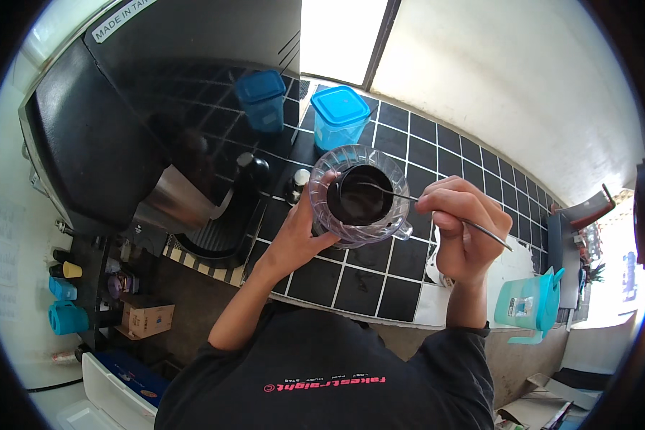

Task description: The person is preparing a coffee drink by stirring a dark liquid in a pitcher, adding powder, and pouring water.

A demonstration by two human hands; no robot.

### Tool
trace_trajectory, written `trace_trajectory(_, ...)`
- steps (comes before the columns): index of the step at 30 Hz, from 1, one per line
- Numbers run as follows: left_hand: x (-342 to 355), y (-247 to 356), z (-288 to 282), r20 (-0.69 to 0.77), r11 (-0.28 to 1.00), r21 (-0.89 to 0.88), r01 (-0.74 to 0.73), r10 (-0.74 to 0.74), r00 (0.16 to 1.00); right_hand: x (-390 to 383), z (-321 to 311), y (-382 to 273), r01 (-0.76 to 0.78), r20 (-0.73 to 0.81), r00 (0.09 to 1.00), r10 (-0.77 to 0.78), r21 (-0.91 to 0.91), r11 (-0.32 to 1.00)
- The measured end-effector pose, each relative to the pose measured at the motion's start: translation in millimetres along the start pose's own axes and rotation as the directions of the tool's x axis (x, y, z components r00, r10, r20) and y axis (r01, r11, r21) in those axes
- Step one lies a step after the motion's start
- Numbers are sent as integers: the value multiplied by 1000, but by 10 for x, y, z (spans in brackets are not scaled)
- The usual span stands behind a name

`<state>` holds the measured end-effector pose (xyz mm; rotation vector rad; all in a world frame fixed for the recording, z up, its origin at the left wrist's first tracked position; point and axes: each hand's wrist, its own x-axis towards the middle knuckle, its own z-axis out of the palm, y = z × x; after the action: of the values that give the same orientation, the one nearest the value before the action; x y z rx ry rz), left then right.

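Observation:
A black cup (361,209) with dark contents shows within the rim of a clear ribbed dripper (401,179) with a small handle, over the tiled counter. My left hand (299,233) comes from the left, with thumb and a finger curled against the black cup. The clear rim partly covers this grip. In my right hand (469,222), a thin metal spoon (493,236) is pinched along its handle. Its far end reaches into the black cup, where the bowl is hard to make out.
Behind the dripper stands a blue-lidded container (340,115). A big black machine (186,122) with a drip tray (215,240) fills the left; a small black-and-white jar (295,188) stands beside it. A teal pitcher (523,301) sits at the right edge. A cardboard box (149,319) lies lower left.

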<state>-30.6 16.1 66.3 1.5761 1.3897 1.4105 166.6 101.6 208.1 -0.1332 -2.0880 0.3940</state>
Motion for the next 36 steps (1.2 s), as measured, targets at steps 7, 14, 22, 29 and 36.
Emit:
trace_trajectory(7,1,-12,1,9,1000,-14,5,-5,1000,22,-41,-33,33,-13,999,-32,41,999)
trace_trajectory(14,11,63,-8,7,999,48,-13,13,1000,-14,79,-42,59,181,982,-49,-49,997)
trace_trajectory(22,15,53,-17,20,1000,7,-7,7,1000,-47,101,25,154,163,978,-133,-120,981)
trace_trajectory(29,9,-13,-3,19,1000,5,-20,20,1000,-25,125,-1,288,127,956,-266,-216,933)
trace_trajectory(36,21,14,0,12,999,22,-29,29,1000,-59,169,-8,277,140,957,-253,-197,940)
